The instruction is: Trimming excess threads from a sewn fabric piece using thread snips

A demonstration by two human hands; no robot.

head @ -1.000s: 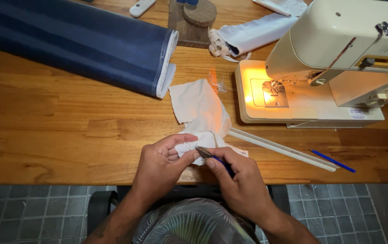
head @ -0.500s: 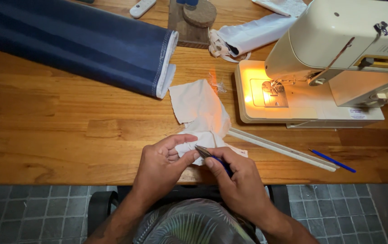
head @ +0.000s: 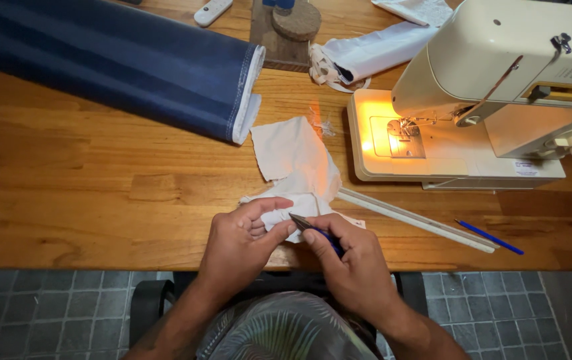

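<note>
At the counter's point(head: 86, 200) near edge, the left hand point(head: 239, 243) pinches a white cloth scrap point(head: 296, 167) between thumb and fingers. The right hand point(head: 349, 263) grips a small blue-handled tool point(head: 316, 230), tip touching the cloth. A ruler point(head: 419, 220) and sewing machine point(head: 499, 87) lie to the right.

- The left hand point(head: 239, 243) is pinching the near edge of a white fabric scrap point(head: 297, 167) between thumb and fingers.
- The right hand point(head: 353, 263) is gripping a small blue-handled cutting tool point(head: 314, 230), its metal tip touching the fabric just beside the left thumb.
- The fabric is lying on the wooden table point(head: 86, 200), near the lit bed of a cream sewing machine point(head: 499, 87).
- A white ruler point(head: 419, 220) and a blue pen point(head: 489, 237) are lying to the right.
- A navy fabric roll point(head: 113, 63) is lying at the far left.
</note>
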